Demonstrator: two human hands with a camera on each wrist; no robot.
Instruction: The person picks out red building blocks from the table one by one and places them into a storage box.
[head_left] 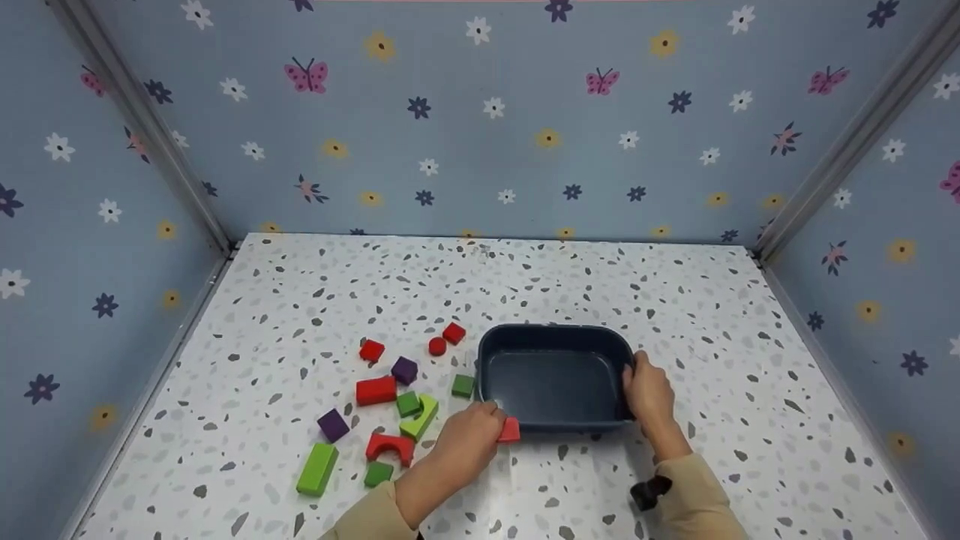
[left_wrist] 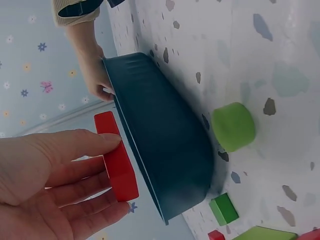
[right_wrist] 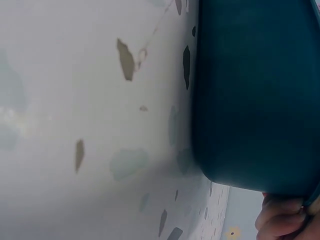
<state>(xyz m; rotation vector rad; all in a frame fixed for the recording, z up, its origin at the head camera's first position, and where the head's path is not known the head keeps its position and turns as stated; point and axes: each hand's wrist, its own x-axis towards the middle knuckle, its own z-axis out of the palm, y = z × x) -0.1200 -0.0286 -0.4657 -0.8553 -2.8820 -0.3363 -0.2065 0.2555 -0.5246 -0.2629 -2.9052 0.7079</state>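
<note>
My left hand (head_left: 466, 441) pinches a red block (left_wrist: 119, 156) between thumb and fingers, holding it just outside the front left corner of a dark blue rectangular bin (head_left: 559, 425). The inside of the bin shows no blocks in the head view. At the bin's right end, my right hand (head_left: 649, 394) grips the rim, fingers over the edge. A light green rounded block (left_wrist: 233, 127) lies beside the bin in the left wrist view; the left hand hides it in the head view. A green cube (head_left: 463, 385) sits close by the bin's left wall.
Left of the bin lie a red arch (head_left: 390, 448), a long light green block (head_left: 317, 469), a purple cube (head_left: 333, 425), a red rectangular block (head_left: 376, 391) and several smaller blocks. Flower-patterned panels (head_left: 480, 120) enclose the speckled white table (head_left: 675, 300) at the back and sides.
</note>
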